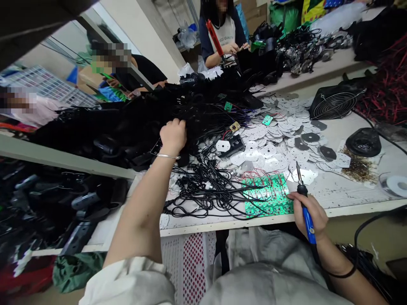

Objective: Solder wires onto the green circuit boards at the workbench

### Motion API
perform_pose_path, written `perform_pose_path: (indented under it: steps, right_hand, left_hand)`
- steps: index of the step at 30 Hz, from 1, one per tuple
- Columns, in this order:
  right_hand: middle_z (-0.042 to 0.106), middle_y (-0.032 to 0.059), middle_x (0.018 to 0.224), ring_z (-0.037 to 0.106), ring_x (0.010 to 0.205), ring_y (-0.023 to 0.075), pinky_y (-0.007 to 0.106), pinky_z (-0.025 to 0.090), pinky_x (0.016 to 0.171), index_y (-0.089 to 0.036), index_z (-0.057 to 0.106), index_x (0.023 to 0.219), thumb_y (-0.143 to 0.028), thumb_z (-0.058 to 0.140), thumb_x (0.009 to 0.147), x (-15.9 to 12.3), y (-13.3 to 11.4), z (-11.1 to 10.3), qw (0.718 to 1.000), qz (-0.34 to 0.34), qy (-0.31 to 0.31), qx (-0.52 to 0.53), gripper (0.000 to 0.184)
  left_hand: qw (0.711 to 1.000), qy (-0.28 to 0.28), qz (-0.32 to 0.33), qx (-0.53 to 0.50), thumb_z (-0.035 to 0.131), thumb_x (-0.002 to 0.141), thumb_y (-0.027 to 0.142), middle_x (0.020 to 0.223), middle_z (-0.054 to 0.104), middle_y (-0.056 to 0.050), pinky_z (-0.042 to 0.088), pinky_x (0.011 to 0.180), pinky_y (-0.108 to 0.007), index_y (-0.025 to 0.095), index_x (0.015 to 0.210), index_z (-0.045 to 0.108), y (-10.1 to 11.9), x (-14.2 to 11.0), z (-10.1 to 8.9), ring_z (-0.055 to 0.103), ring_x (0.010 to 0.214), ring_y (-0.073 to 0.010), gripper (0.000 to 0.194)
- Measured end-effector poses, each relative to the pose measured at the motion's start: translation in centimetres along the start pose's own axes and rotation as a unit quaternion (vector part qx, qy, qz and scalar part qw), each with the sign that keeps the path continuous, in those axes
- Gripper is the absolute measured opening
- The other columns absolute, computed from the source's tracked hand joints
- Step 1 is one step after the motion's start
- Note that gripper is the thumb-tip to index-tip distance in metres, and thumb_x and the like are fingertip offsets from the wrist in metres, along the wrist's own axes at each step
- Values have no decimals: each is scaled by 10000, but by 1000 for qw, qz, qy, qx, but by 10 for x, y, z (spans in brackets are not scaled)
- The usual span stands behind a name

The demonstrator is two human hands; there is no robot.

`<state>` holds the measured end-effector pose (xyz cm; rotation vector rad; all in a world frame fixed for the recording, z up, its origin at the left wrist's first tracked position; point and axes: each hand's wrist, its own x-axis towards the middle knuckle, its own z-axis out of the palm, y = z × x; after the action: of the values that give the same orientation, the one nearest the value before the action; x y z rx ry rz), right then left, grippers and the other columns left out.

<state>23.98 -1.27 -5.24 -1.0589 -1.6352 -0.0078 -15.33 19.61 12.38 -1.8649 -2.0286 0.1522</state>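
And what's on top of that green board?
Thin red wires and black cables lie across the green circuit board, beside the right hand. Its underside and the spots beneath those wires are hidden, so I can't see what's there.

Along the pale worktop's [345, 195] front edge lie tangled black cables [206, 189] and, to their right, a green circuit panel [274, 199]. Thin whitish plates [269, 146] spread over the middle; a dark heap [140, 112] fills the far left. Toward the right edge sit a fan [337, 104], a black dish [364, 152] and a wire spool [397, 185].
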Motion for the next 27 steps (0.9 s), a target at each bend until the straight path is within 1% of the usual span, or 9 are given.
perform_pose_path:
  steps: [3,7,11,13,16,19,20,24,27]
  right_hand:
    - [740,90,925,709,794,202,327,603,715,-175,582,1215,0,646,785,-2,1,0,1000,-2,-11,0,469]
    - [739,95,921,712,801,209,331,603,728,-171,596,1194,-5,632,792,-1,0,-1,1000,-4,-11,2,436]
    - [738,80,891,711,773,196,310,601,702,-178,593,1198,0,624,796,5,-2,-1,1000,-8,-15,-1,441]
    - [737,80,891,709,764,195,310,602,690,-182,583,1211,11,624,790,8,-4,-1,1000,-8,-6,-1,465]
    - [734,80,884,704,752,194,315,600,674,-186,587,1203,5,615,797,10,-6,-2,1000,9,7,5,449]
    - [735,68,877,704,753,193,322,602,687,-198,598,1184,-20,608,811,10,-6,-2,1000,24,7,6,413]
    - [737,67,880,706,755,194,323,603,690,-200,598,1185,-23,607,812,9,-5,-3,1000,22,4,7,412]
    - [740,83,918,715,776,204,332,610,692,-196,591,1204,-20,614,803,7,-2,-3,1000,0,-12,18,438]
    - [738,86,914,716,767,201,324,612,682,-189,593,1198,-28,612,809,7,-3,-2,1000,1,-10,20,421]
  left_hand:
    - [999,16,-32,7,309,944,293,1140,613,-189,481,840,-431,139,1172,612,-5,-6,-1,575,1084,-345,410]
    - [1000,-9,-5,6,451,904,458,1241,572,-199,494,821,-409,136,1319,500,3,-18,10,581,1086,-355,528]
    - [999,-24,-12,24,326,936,258,1202,570,-232,487,765,-405,93,1293,500,15,-20,18,611,1028,-353,430]
    - [999,-17,25,17,308,936,233,1171,595,-204,480,753,-392,107,1249,550,10,-25,13,623,987,-330,415]
    - [993,58,92,-43,434,918,339,1156,632,-112,478,779,-343,179,1204,607,-13,-42,-1,623,961,-260,371]
    - [981,137,96,-100,467,925,403,1151,646,-65,469,818,-306,223,1185,627,-33,-64,-10,607,997,-209,354]
    - [983,123,101,-94,460,931,411,1154,648,-58,462,808,-304,233,1181,633,-37,-70,-10,605,992,-205,352]
    - [992,-36,124,10,407,923,347,1130,658,-78,413,788,-359,225,1169,645,-33,-77,2,588,976,-254,364]
    - [994,-57,92,15,438,897,429,1183,635,-128,403,835,-418,194,1230,611,-18,-71,-1,560,1041,-319,443]
